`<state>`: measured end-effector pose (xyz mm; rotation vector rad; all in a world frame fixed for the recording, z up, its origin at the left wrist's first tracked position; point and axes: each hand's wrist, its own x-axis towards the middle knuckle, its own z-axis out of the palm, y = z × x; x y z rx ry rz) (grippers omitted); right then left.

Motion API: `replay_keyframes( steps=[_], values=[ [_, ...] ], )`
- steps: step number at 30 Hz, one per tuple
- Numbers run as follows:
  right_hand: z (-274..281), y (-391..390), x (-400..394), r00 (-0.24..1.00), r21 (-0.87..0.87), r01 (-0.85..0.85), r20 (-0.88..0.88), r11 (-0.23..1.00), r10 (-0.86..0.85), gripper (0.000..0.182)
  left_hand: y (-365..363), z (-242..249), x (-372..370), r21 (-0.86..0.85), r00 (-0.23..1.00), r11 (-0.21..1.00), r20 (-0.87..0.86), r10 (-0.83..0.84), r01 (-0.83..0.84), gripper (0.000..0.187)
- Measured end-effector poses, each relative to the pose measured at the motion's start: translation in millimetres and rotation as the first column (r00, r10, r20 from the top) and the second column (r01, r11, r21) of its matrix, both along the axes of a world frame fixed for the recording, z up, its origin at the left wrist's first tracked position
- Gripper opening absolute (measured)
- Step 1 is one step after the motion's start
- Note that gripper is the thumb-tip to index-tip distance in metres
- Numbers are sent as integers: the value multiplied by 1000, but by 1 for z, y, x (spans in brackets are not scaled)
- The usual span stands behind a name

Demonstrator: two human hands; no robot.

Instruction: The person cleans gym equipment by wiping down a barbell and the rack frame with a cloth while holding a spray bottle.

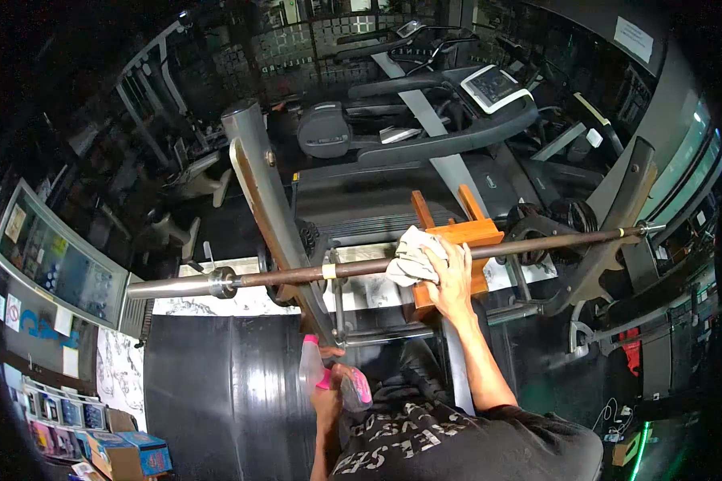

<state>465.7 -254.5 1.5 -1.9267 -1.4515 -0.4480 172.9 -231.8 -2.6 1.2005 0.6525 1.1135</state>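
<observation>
A long barbell [297,276] lies across a rack, its shiny sleeve at the left. My right hand [452,276] presses a crumpled pale cloth [413,256] onto the middle of the bar, fingers bent over it. Lower down, left of my body, my left hand [329,393] is wrapped round a clear spray bottle [310,366] with pink parts, below the bar and not touching it. An orange-brown wooden piece [467,232] is behind and below the bar, close to my right hand.
Rack uprights [269,200] stand left and right [630,188]. A treadmill [449,144] is behind the bar. A glass-door fridge [56,256] stands at the left, with cardboard boxes [128,453] at the lower left. Black flooring [192,385] lies beside me.
</observation>
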Motion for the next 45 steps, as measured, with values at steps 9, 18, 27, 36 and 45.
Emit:
replay_keyframes(
  steps=[9,18,27,36,45],
  values=[
    [9,26,-28,970,131,136,-219,982,-105,62,1,4,-6,-80,997,996,66,38,-33,43],
    [20,88,-121,939,40,-334,-76,942,337,59,2,3,-18,-44,999,998,21,46,-45,44],
    [22,32,-43,602,529,-47,-662,848,446,37,5,5,-19,-31,999,998,5,49,-49,42],
    [36,-10,-43,-512,567,165,-650,807,562,44,7,-1,-12,33,1000,999,-6,1,-1,41],
    [37,-1,-29,383,368,59,-867,928,319,41,-3,-6,-17,9,997,999,63,52,-52,37]
  ],
)
